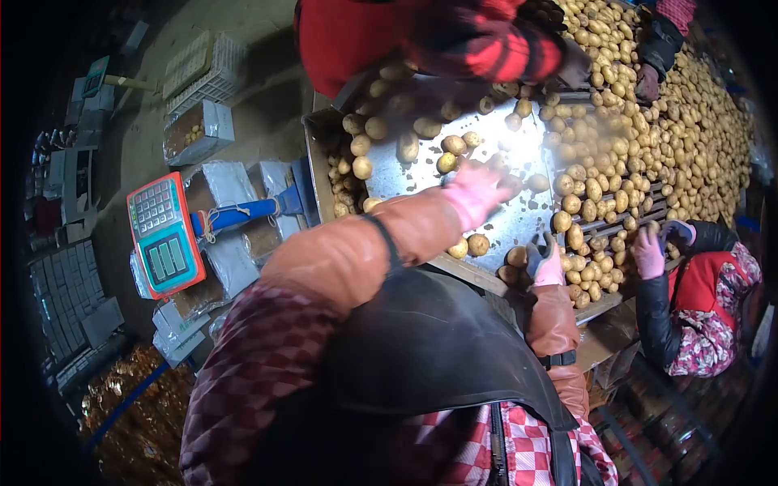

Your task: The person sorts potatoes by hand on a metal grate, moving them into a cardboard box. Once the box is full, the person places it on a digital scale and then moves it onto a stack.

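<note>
My left hand (476,196), in a pink glove, reaches over the shiny metal sorting surface (512,155). Its fingers are smeared by motion, so I cannot see whether they hold anything. Loose potatoes (408,147) lie on the metal beyond and around it. My right hand (546,263), gloved in pink with dark fingertips, is at the near edge of the potato pile. Its fingers are apart, with nothing visible between them. A potato (516,257) lies just left of it, and several more potatoes (585,275) are on its right.
A large potato heap (697,121) fills the right. Across the table, a person in a red-and-black sleeve (486,49) works; another person's gloved hand (649,251) is at right. Potatoes fill a box (320,162) at the table's left end. A digital scale (166,235) stands at left.
</note>
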The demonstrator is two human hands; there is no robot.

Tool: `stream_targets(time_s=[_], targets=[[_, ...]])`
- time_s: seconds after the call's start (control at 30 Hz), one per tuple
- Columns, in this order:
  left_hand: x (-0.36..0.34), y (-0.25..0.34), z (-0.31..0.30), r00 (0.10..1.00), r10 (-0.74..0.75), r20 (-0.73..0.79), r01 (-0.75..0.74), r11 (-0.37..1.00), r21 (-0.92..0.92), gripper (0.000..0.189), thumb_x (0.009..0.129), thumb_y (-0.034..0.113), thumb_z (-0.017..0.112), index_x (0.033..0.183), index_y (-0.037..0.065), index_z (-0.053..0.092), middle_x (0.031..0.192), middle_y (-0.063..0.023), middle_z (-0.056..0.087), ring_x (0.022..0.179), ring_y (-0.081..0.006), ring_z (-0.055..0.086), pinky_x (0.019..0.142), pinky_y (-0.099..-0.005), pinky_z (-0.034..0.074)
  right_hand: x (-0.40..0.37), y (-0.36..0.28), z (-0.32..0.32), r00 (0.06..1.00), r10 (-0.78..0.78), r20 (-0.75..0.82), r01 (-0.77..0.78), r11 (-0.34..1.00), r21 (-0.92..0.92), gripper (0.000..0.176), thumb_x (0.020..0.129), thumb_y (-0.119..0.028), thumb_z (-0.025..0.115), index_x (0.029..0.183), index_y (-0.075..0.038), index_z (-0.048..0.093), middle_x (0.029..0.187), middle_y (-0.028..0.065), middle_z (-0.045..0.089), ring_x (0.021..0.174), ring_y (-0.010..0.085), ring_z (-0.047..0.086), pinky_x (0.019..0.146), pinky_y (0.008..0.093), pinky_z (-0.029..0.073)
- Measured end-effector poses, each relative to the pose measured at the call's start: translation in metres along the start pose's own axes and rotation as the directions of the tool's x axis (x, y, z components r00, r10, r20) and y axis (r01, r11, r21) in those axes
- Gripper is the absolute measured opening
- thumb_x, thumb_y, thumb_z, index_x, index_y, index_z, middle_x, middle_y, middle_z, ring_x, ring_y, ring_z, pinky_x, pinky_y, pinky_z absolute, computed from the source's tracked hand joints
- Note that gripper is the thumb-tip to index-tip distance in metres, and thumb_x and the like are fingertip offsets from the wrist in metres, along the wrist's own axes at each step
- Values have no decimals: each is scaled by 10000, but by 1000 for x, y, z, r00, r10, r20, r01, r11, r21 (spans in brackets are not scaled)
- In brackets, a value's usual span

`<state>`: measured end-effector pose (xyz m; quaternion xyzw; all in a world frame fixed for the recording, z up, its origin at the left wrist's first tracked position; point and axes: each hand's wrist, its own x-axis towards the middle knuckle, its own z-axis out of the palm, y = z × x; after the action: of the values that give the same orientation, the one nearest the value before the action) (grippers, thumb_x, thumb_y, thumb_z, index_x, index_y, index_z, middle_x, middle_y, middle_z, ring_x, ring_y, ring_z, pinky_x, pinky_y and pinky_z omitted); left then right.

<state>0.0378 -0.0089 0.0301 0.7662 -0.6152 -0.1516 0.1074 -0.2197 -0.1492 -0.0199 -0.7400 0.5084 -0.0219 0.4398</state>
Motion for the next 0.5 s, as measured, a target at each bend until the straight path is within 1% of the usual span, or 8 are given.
stream_targets(time_s=[0.03,0.1,0.17,0.23,0.3,0.37,0.43,0.5], targets=[[15,17,-27,990,79,117,-70,994,-80,507,834,224,670,1324,273,552,1520,-82,416,1465,-304,288,1186,-617,155,1,-13,4,999,-42,14,43,987,-153,612,871,-133,710,1414,10,466,1205,181,637,1052,240,632,930,336,499],[48,15,-15,975,105,196,-152,959,241,436,913,272,567,1348,279,531,1541,-75,391,1473,-299,273,1186,-620,142,14,-18,10,997,39,69,-34,997,-65,584,875,-114,703,1406,-4,484,1206,180,647,1065,237,637,935,335,500],[86,-10,19,977,-122,172,75,964,254,417,898,226,562,1313,263,572,1494,-83,442,1445,-304,317,1178,-638,134,19,-37,9,978,109,180,-130,985,113,585,877,-91,695,1414,-11,476,1202,180,655,1094,242,637,939,337,500],[65,-36,-23,936,-286,206,268,957,112,408,864,176,563,1262,243,618,1427,-99,499,1402,-321,369,1163,-670,122,17,-33,1,979,89,182,-108,989,99,570,882,-72,684,1411,-12,480,1211,180,652,1115,245,635,947,339,501],[37,-60,-22,931,-350,102,332,931,153,363,838,195,580,1191,219,663,1359,-105,539,1344,-338,419,1135,-704,141,14,-21,-6,986,-161,42,160,987,6,565,864,-78,701,1389,-7,505,1211,188,649,1107,253,638,951,345,505],[-2,-71,-31,914,-405,-30,406,908,104,359,822,191,598,1171,232,671,1346,-93,547,1339,-313,426,1122,-702,165,17,2,-14,992,-84,89,91,993,-78,569,833,-88,724,1363,-8,535,1234,209,637,1118,288,637,976,365,498],[-35,-83,-28,903,-430,0,427,898,109,363,816,197,608,1170,242,669,1341,-86,550,1342,-301,425,1114,-694,180,3,-5,-18,977,-199,81,215,910,-355,626,829,-111,743,1403,-29,506,1231,206,640,1114,293,638,966,380,501],[-74,-92,-22,871,-489,34,483,868,114,367,809,203,617,1169,252,667,1336,-80,553,1345,-288,424,1105,-686,195,-6,-22,-15,985,-98,139,132,955,-266,689,823,-127,764,1443,-56,471,1210,200,646,1087,297,642,946,394,505]])
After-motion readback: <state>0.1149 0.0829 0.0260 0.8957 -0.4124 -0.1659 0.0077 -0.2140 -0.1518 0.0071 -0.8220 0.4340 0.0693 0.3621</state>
